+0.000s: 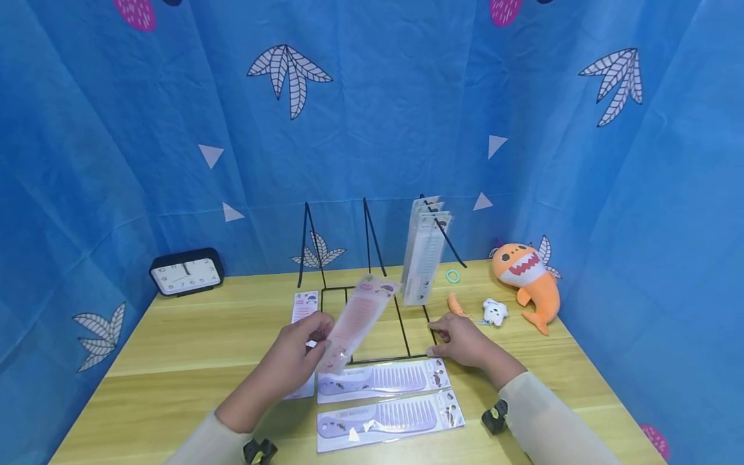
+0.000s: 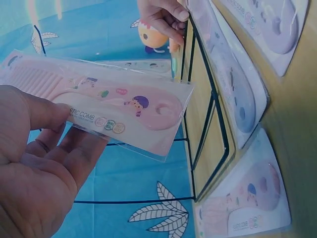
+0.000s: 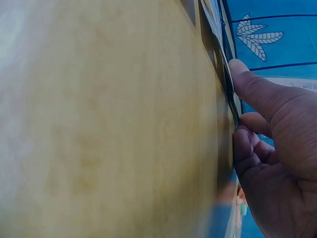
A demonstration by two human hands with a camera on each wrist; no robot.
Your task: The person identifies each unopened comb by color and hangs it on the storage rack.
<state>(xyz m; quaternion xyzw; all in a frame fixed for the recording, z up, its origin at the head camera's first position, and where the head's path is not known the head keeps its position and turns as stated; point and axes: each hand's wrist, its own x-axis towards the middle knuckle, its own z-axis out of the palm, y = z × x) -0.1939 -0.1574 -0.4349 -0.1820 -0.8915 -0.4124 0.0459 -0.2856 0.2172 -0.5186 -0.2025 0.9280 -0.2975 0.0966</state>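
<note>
My left hand (image 1: 296,349) pinches a pink packaged comb (image 1: 357,323) between thumb and fingers, tilted above the black wire rack (image 1: 380,358). The left wrist view shows the comb's clear wrapper and printed card, with my left hand (image 2: 44,153) on its toothed half. At the rack's front right corner, my right hand (image 1: 462,340) holds the wire frame between thumb and curled fingers; the right wrist view shows the right hand (image 3: 282,129) low at the tabletop. Several packaged combs (image 1: 427,258) stand upright in the rack's right section.
Two purple packaged combs (image 1: 395,418) lie in front of the rack, and another packaged comb (image 1: 305,305) lies to its left. A clock (image 1: 187,274) stands at the back left. An orange plush shark (image 1: 531,284), a white small toy (image 1: 495,312) and a green ring (image 1: 453,276) sit right.
</note>
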